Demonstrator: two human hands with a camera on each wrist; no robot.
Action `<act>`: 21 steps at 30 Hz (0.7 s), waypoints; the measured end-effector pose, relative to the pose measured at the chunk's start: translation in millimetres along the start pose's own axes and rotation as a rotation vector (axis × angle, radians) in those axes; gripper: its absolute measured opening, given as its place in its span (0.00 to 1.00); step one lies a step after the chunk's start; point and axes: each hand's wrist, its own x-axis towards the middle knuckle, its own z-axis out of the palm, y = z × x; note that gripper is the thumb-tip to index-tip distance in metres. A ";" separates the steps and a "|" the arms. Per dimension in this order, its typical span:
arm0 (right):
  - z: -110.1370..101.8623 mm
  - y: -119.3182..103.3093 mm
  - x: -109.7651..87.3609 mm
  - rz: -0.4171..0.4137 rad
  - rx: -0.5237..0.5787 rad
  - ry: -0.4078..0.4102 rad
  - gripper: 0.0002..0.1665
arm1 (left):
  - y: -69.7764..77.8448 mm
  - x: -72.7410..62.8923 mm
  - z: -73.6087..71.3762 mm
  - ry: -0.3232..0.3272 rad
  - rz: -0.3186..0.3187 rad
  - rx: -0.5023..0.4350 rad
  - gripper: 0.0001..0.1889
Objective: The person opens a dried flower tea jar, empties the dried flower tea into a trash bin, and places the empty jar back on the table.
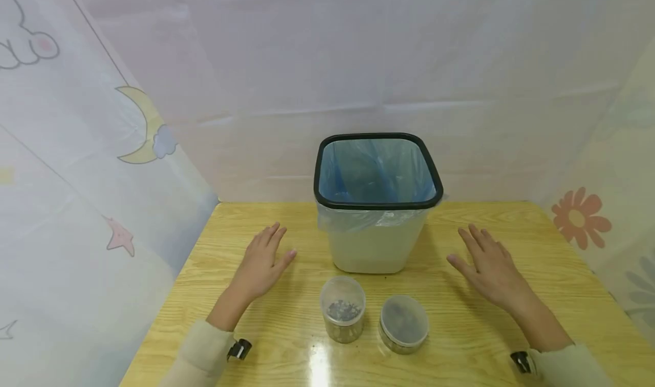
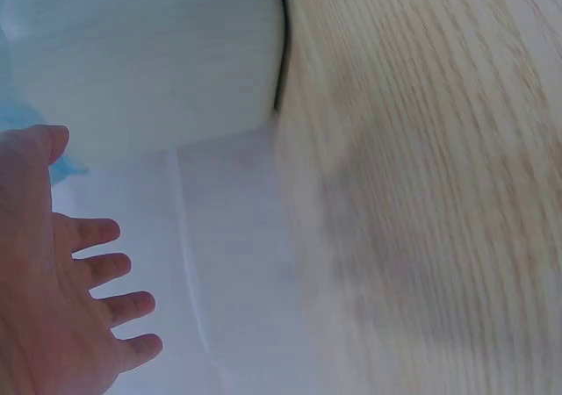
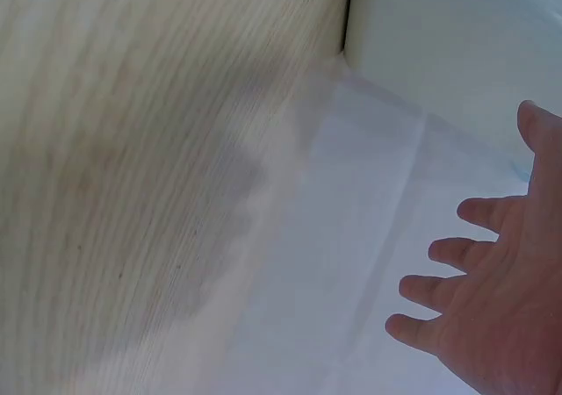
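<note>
A pale trash bin [image 1: 372, 242] with a black rim and a bluish plastic liner [image 1: 358, 165] stands at the middle back of the table. In front of it is a clear open jar [image 1: 343, 310] with grey and white bits inside. Just right of the jar sits a round tub with a translucent lid [image 1: 404, 321], its contents dim beneath. My left hand [image 1: 260, 265] hovers left of the bin, fingers spread and holding nothing. On the bin's other side my right hand [image 1: 491, 270] is also spread and holds nothing. Both wrist views show the fingers apart from the bin.
The wood-grain table [image 1: 286, 347] carries these things, with a few dark specks near the jar. A pale printed curtain [image 1: 256, 91] hangs close behind the bin and along both sides.
</note>
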 end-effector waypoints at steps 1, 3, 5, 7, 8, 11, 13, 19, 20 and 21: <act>-0.3 -1.8 -0.4 0.001 0.003 -0.003 0.47 | 2.2 -0.3 -0.6 0.005 0.011 -0.002 0.38; 0.0 -5.3 -1.3 0.003 0.010 -0.009 0.47 | 6.9 -1.1 -2.7 0.015 0.028 -0.008 0.37; -0.3 -9.3 -2.8 0.005 0.025 -0.020 0.47 | 11.7 -2.0 -5.0 0.025 0.044 -0.017 0.37; 0.5 -13.4 -5.0 -0.002 0.042 -0.025 0.46 | 16.3 -2.9 -7.3 0.031 0.059 -0.020 0.36; 1.0 -15.4 -6.3 -0.007 0.049 -0.027 0.46 | 18.6 -3.3 -8.6 0.032 0.064 -0.022 0.36; 1.9 -21.2 -10.2 -0.025 0.065 -0.028 0.45 | 24.5 -4.3 -10.4 0.042 0.086 -0.019 0.36; 3.3 -24.6 -12.7 -0.035 0.071 -0.026 0.45 | 28.2 -5.2 -11.3 0.040 0.092 -0.021 0.36; 7.3 -34.1 -21.1 -0.048 0.106 -0.039 0.44 | 41.9 -7.9 -14.4 0.011 0.105 -0.032 0.35; 7.8 -35.4 -22.3 -0.051 0.110 -0.039 0.43 | 44.6 -8.1 -15.1 0.008 0.111 -0.035 0.35; 8.4 -36.6 -23.6 -0.053 0.108 -0.037 0.43 | 47.5 -8.3 -15.8 0.005 0.113 -0.031 0.35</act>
